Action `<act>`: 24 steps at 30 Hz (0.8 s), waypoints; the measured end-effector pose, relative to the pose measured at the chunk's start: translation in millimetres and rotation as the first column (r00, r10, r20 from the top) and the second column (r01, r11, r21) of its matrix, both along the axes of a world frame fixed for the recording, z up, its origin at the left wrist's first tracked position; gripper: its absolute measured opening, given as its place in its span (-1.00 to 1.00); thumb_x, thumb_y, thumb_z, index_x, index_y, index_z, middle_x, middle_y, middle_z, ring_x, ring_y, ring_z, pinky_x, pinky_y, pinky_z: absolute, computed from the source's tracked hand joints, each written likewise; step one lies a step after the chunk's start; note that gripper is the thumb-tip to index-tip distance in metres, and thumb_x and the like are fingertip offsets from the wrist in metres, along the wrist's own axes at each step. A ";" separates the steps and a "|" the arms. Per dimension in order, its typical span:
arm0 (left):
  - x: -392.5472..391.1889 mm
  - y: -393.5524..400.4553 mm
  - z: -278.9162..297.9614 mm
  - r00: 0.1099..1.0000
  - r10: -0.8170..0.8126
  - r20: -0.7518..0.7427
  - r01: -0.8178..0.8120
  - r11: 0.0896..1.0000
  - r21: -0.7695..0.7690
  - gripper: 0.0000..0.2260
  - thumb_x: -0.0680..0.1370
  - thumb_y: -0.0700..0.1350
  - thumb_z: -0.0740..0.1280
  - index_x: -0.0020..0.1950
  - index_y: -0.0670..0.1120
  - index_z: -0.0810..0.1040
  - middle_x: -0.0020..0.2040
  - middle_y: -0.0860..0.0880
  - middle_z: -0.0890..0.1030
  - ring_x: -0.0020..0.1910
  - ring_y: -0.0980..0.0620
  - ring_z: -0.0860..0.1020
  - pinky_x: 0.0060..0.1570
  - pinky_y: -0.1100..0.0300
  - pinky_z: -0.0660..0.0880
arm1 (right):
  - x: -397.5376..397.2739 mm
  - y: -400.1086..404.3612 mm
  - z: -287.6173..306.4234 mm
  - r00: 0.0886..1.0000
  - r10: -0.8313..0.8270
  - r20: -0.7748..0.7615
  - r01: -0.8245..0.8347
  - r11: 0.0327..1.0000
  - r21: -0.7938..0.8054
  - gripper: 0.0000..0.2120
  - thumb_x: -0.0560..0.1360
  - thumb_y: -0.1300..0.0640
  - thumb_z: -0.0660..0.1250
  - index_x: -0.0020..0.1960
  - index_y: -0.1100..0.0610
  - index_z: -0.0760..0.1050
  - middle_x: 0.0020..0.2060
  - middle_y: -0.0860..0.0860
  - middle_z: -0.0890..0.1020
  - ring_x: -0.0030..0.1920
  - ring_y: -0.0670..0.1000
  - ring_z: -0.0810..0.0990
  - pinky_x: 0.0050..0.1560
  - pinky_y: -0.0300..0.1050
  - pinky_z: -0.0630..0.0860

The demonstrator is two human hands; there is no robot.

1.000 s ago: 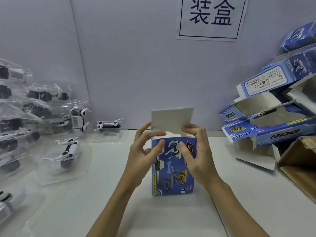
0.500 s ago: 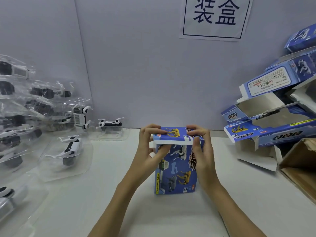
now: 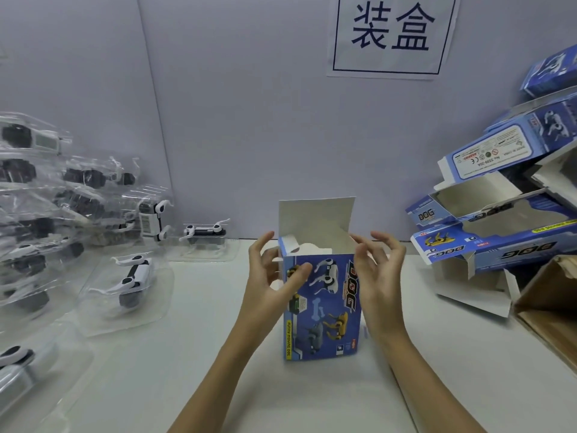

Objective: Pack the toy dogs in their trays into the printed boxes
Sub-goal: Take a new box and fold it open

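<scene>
A blue printed box stands upright on the white table in front of me. Its white lid flap points straight up and the top is open. My left hand is at the box's upper left corner, with the thumb lying on the front face and the fingers spread loosely beside it. My right hand hovers at the upper right corner with relaxed, loosely curled fingers that hold nothing. A white and black toy dog in a clear tray lies to the left. What is inside the box is hidden.
More clear trays with toy dogs are heaped at the far left, and one stands by the wall. Open printed boxes are stacked at the right, beside a brown carton. A paper sign hangs on the wall.
Half a second ago both hands pressed the lid flat on the box. Now the lid stands up again and both hands have come off the top.
</scene>
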State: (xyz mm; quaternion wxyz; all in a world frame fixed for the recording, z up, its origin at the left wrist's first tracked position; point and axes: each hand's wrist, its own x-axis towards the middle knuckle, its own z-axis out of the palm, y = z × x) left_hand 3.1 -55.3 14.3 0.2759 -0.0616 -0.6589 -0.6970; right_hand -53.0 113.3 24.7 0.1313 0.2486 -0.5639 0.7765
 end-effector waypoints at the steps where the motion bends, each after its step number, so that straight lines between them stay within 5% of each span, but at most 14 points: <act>1: -1.1 0.5 -0.1 0.999 0.041 -0.028 -0.041 0.999 0.010 -0.42 0.47 0.08 0.52 0.39 0.22 0.31 0.22 0.14 0.64 0.20 0.00 0.67 -0.13 0.17 0.68 | 0.7 0.0 -1.1 0.999 -0.025 -0.036 0.026 1.000 0.017 -0.68 0.62 -0.06 0.35 0.28 -0.08 0.29 0.29 -0.09 0.61 0.34 0.11 0.61 0.13 0.07 0.69; 3: -1.9 0.6 -0.3 0.981 0.167 -0.094 -0.170 0.985 -0.022 -0.37 0.41 0.16 0.58 0.33 0.18 0.31 0.14 0.20 0.62 0.15 0.06 0.68 -0.16 0.21 0.67 | 3.8 -2.8 -5.2 0.986 -0.087 -0.144 0.107 0.985 0.133 -0.66 0.59 -0.03 0.40 0.26 -0.09 0.31 0.36 -0.11 0.54 0.42 0.04 0.54 0.33 0.12 0.56; 6: -2.0 -1.6 -2.3 0.932 0.295 -0.210 -0.328 0.933 -0.145 -0.24 0.35 0.26 0.62 0.37 0.13 0.26 0.16 0.20 0.58 0.14 0.08 0.65 -0.05 0.28 0.62 | 10.7 -13.5 -11.5 0.967 -0.037 -0.252 0.125 0.931 0.344 -0.48 0.56 -0.06 0.47 0.43 -0.10 0.32 0.39 -0.23 0.46 0.45 -0.12 0.46 0.38 -0.20 0.43; 11: 1.9 -1.6 -6.7 0.955 0.147 -0.257 -0.221 0.933 -0.284 -0.34 0.56 0.33 0.36 0.52 0.04 0.25 0.30 0.15 0.53 0.27 0.03 0.58 0.02 0.24 0.62 | 22.3 -26.2 -13.8 0.987 0.134 -0.087 -0.097 0.934 0.343 -0.06 0.36 -0.42 0.51 0.59 -0.25 0.13 0.48 -0.31 0.36 0.43 -0.24 0.45 0.21 -0.38 0.51; 16: 3.6 -9.1 -3.2 0.973 0.086 -0.216 -0.143 0.953 -0.266 -0.38 0.63 0.29 0.30 0.58 0.06 0.22 0.41 0.09 0.53 0.35 -0.04 0.57 0.11 0.24 0.59 | 9.9 -15.4 -2.6 0.999 0.044 -0.026 -0.038 0.981 0.190 -0.41 0.38 -0.29 0.47 0.33 -0.10 0.45 0.21 -0.03 0.60 0.24 -0.04 0.61 0.04 -0.17 0.64; 19: 3.1 -5.3 -3.9 0.988 0.080 -0.133 -0.129 0.897 -0.422 -0.20 0.55 0.22 0.46 0.65 0.22 0.06 0.49 0.25 0.44 0.39 0.12 0.53 0.18 0.23 0.61 | 1.0 -3.0 0.7 0.999 0.044 0.004 -0.044 0.991 0.125 -0.71 0.56 -0.17 0.32 0.21 -0.08 0.59 0.27 0.09 0.58 0.35 0.12 0.57 0.18 0.21 0.65; 21: 3.0 1.3 -5.4 0.988 0.096 -0.124 -0.150 0.816 -0.558 -0.18 0.53 0.21 0.48 0.65 0.28 0.07 0.55 0.33 0.33 0.45 0.19 0.43 0.25 0.26 0.57 | 2.5 2.5 4.2 0.992 0.124 0.038 -0.127 0.986 0.112 -0.63 0.61 -0.23 0.23 0.32 -0.14 0.59 0.41 0.03 0.55 0.42 0.11 0.55 0.26 0.31 0.60; 24: 4.0 10.6 -3.2 0.973 0.099 -0.208 -0.211 0.743 -0.635 -0.17 0.53 0.21 0.49 0.68 0.20 0.09 0.65 0.27 0.16 0.61 0.13 0.23 0.45 0.08 0.43 | 6.7 3.1 12.3 0.980 0.196 0.021 -0.198 0.973 0.122 -0.57 0.56 -0.37 0.31 0.35 -0.23 0.58 0.33 0.02 0.65 0.20 0.11 0.71 0.06 0.15 0.71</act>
